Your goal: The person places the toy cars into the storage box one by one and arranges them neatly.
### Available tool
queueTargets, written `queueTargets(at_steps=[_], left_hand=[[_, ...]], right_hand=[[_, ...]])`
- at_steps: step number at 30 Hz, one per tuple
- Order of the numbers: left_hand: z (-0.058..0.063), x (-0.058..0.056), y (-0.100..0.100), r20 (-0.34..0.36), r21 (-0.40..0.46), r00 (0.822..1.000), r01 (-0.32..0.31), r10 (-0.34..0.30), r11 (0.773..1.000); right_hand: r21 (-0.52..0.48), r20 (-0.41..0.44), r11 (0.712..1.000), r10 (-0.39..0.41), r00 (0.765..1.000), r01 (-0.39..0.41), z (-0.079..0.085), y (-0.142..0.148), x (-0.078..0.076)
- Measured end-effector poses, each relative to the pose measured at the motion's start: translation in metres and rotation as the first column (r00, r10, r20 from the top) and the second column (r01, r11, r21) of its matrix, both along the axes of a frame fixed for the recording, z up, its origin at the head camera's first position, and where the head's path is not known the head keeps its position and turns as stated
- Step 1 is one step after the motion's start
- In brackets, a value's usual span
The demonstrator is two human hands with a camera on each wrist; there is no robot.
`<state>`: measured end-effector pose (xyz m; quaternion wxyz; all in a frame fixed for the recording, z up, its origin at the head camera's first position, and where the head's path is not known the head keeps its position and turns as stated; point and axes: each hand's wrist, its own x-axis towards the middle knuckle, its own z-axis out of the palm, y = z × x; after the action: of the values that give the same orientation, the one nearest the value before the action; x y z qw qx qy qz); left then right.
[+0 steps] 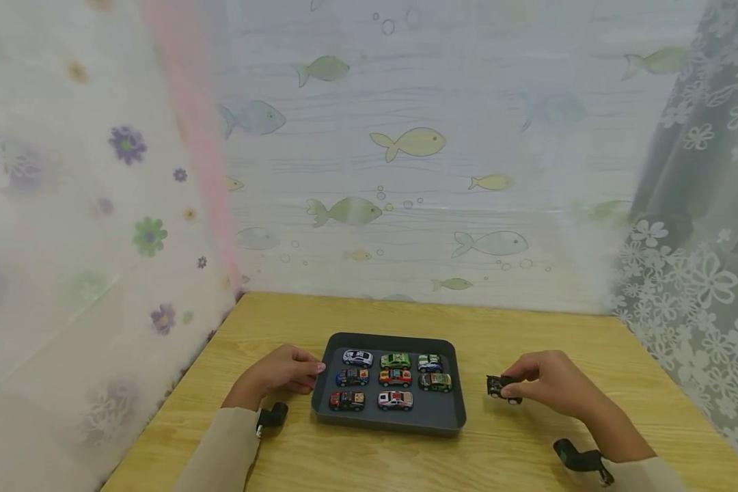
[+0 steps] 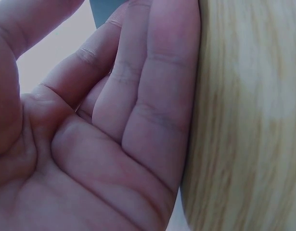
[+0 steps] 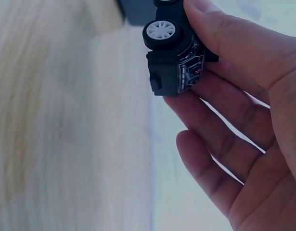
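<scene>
A dark grey rectangular tray (image 1: 433,410) lies on the table with several small toy cars (image 1: 395,378) in rows on its floor. At its left wall, my left hand (image 1: 285,369) holds the rim, thumb at the top edge and fingers outside. The left wrist view shows the palm and fingers (image 2: 160,91) beside the wood, with a sliver of tray at the top. To the right of the tray, my right hand (image 1: 556,383) pinches a black toy car (image 3: 169,53) between thumb and fingers. White-spoked wheels show on that car; whether it touches the table is unclear.
The wooden table (image 1: 529,328) ends at a fish-print curtain (image 1: 415,143) behind and flowered sheets on both sides. Inside the tray, a white toy car (image 1: 395,400) is in the near row, left of the bare near-right corner. Each wrist carries a small black camera (image 1: 581,458).
</scene>
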<state>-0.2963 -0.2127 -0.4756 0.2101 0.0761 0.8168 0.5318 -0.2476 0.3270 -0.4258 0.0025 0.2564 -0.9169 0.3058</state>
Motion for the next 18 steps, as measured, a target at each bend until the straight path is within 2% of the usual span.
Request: queueTargets(at_steps=[8, 18], left_hand=[[0.001, 0.0, 0.001, -0.014, -0.015, 1.0, 0.001, -0.001, 1.0], [0.003, 0.003, 0.003, -0.017, -0.025, 1.0, 0.001, -0.002, 1.0]], right_hand=[[0.028, -0.073, 1.0, -0.01, 0.997, 0.012, 0.007, -0.021, -0.008], [0.016, -0.104, 1.0, -0.009, 0.995, 0.011, 0.011, -0.041, -0.014]])
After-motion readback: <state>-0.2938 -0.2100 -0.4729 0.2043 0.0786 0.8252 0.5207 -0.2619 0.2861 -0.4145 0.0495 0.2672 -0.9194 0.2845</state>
